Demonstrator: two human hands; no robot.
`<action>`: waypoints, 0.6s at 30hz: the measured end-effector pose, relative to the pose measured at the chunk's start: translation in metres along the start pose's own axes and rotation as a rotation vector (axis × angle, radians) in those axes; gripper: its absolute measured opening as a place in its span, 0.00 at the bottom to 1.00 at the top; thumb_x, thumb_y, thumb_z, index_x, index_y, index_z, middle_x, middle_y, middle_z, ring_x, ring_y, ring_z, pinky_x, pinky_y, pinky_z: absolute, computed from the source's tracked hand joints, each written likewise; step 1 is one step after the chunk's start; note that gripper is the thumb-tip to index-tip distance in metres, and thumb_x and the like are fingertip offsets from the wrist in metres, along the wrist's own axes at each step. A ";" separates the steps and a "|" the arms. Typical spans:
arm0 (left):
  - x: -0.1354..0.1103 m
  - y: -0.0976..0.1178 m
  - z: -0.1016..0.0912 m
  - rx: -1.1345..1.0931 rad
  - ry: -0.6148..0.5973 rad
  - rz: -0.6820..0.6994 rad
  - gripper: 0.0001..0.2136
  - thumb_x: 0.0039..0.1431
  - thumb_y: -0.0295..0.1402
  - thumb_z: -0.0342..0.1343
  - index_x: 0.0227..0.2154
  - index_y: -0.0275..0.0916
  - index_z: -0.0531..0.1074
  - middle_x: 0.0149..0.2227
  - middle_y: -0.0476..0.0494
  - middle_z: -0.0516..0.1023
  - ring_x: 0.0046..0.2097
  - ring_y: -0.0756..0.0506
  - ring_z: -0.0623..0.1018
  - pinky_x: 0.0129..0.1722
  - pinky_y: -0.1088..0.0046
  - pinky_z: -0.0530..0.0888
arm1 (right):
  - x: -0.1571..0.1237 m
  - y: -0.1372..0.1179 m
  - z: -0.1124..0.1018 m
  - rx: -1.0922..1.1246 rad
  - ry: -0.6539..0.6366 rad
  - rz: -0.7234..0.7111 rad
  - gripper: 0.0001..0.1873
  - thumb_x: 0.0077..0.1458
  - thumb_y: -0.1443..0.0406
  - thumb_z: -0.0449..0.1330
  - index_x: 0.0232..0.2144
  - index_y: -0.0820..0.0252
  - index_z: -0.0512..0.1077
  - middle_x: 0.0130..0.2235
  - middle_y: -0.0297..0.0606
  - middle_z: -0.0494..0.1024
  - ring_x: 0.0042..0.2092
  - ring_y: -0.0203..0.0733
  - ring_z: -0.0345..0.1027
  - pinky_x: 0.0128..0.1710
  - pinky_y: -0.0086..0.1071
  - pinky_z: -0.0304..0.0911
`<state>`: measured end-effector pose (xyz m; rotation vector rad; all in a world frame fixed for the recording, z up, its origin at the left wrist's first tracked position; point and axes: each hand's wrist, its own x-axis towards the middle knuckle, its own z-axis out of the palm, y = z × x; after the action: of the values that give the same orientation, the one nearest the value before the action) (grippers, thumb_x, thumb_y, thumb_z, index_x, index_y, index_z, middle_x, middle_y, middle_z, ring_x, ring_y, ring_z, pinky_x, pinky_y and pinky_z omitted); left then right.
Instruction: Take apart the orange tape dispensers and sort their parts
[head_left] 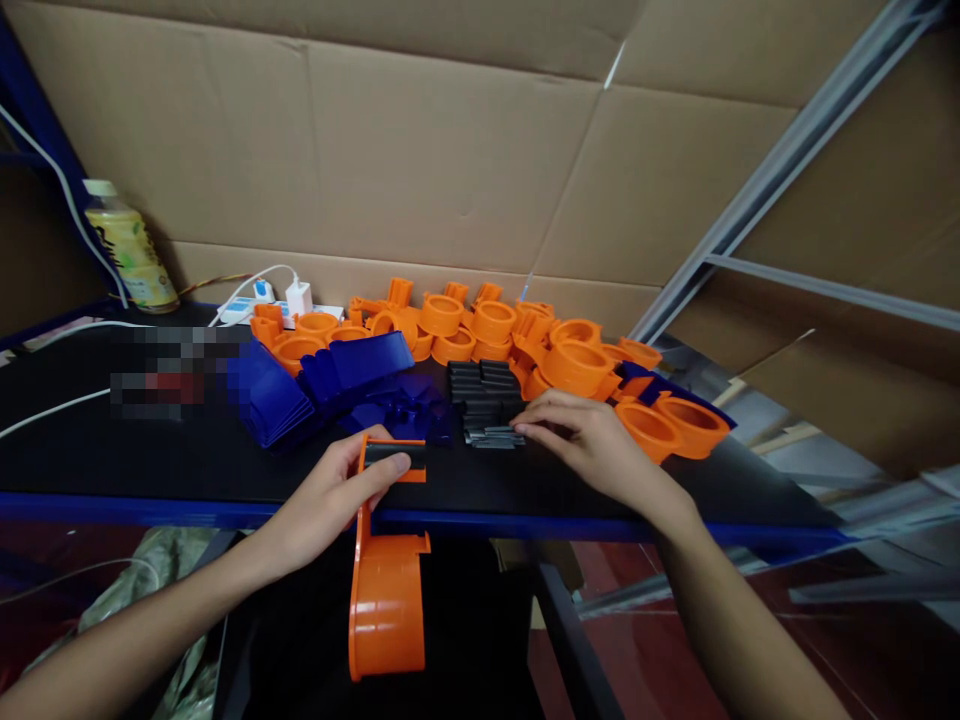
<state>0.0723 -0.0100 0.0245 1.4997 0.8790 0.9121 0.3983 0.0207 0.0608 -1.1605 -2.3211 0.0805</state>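
Note:
My left hand point(330, 495) grips an orange plastic housing point(386, 590) by its top end at the table's front edge; the round body hangs down below the edge. A short black piece point(395, 456) sits in the housing's top, under my thumb. My right hand point(585, 440) reaches over a stack of flat black pieces point(484, 400), fingertips pressed together on the nearest ones. Whether it has lifted one I cannot make out.
Several orange housings point(487, 335) are heaped at the back and right of the black table point(150, 460). Dark blue plastic parts point(330, 385) lie left of the black stack. A power strip with a charger point(292, 300) and a drink bottle point(131, 245) stand at the back left. Cardboard lines the wall.

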 end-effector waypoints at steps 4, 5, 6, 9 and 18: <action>0.000 0.001 0.001 -0.013 -0.010 -0.007 0.16 0.64 0.47 0.54 0.30 0.40 0.64 0.24 0.54 0.63 0.26 0.51 0.61 0.24 0.76 0.54 | 0.002 0.003 0.010 -0.004 0.001 -0.024 0.12 0.64 0.59 0.58 0.39 0.56 0.80 0.41 0.42 0.80 0.43 0.43 0.75 0.45 0.38 0.71; 0.001 0.001 0.001 -0.016 -0.010 0.000 0.15 0.64 0.47 0.54 0.30 0.40 0.64 0.24 0.54 0.63 0.26 0.51 0.61 0.24 0.75 0.54 | 0.003 0.003 0.012 -0.013 -0.003 -0.027 0.12 0.64 0.59 0.58 0.39 0.56 0.80 0.42 0.42 0.80 0.43 0.43 0.75 0.45 0.38 0.71; 0.001 0.001 0.001 -0.016 -0.009 0.009 0.15 0.64 0.46 0.54 0.30 0.40 0.64 0.24 0.54 0.63 0.27 0.51 0.62 0.25 0.75 0.55 | 0.003 0.003 0.013 -0.021 -0.009 -0.028 0.12 0.64 0.59 0.58 0.39 0.56 0.80 0.42 0.43 0.80 0.43 0.43 0.75 0.45 0.38 0.71; 0.002 0.000 0.000 -0.012 -0.013 0.030 0.15 0.64 0.46 0.54 0.30 0.39 0.65 0.24 0.54 0.63 0.27 0.51 0.62 0.27 0.74 0.57 | 0.002 0.002 0.014 -0.031 -0.021 -0.019 0.13 0.66 0.59 0.57 0.41 0.56 0.80 0.43 0.42 0.80 0.44 0.43 0.75 0.46 0.37 0.71; 0.001 0.002 0.000 0.091 -0.072 0.039 0.15 0.63 0.47 0.55 0.31 0.39 0.67 0.25 0.53 0.64 0.28 0.49 0.65 0.30 0.73 0.62 | 0.004 -0.071 0.019 0.035 0.028 -0.221 0.17 0.66 0.62 0.58 0.55 0.54 0.73 0.49 0.41 0.77 0.49 0.41 0.72 0.48 0.35 0.70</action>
<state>0.0733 -0.0094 0.0268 1.6231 0.8506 0.8511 0.3360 -0.0175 0.0666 -0.8762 -2.3971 0.0238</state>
